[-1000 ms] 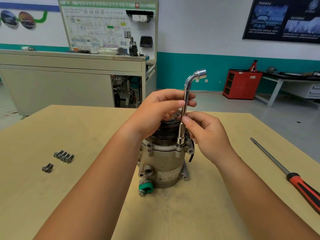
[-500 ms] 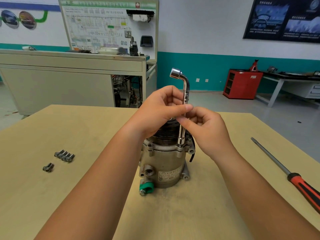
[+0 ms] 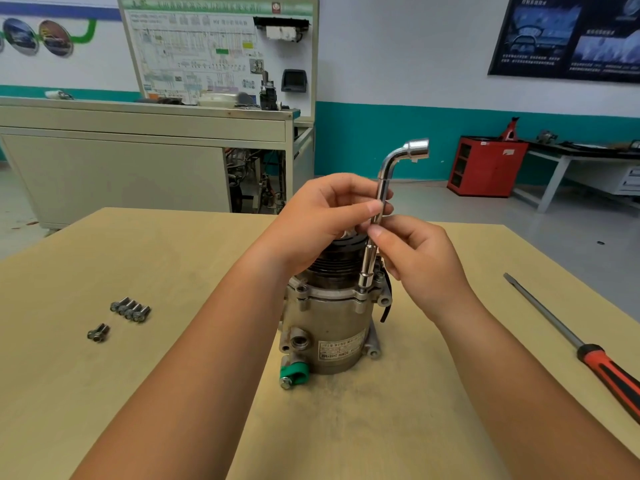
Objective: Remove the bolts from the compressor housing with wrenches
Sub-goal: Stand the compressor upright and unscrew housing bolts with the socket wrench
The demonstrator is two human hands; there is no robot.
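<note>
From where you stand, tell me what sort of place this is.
Probably a vehicle-repair training workshop: a wiring-diagram board stands at the back, a red cabinet sits by the wall, and a compressor stands on the table with an L-shaped socket wrench set on it.

Wood tabletop (image 3: pixel 173 254): compressor (image 3: pixel 332 327) upright, frame ctr. Four bolts (image 3: pixel 131 309) in a row, mid-left; further bolt(s) (image 3: pixel 98 332) just below-left, count unclear. Screwdriver (image 3: pixel 571 341) lying at right.

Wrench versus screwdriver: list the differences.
The wrench stands upright on the compressor, pinched by the left hand and right hand; the screwdriver lies untouched on the table. The wrench is bent, all metal; the screwdriver is straight, with a red-and-black handle. Both have slim shafts.
</note>
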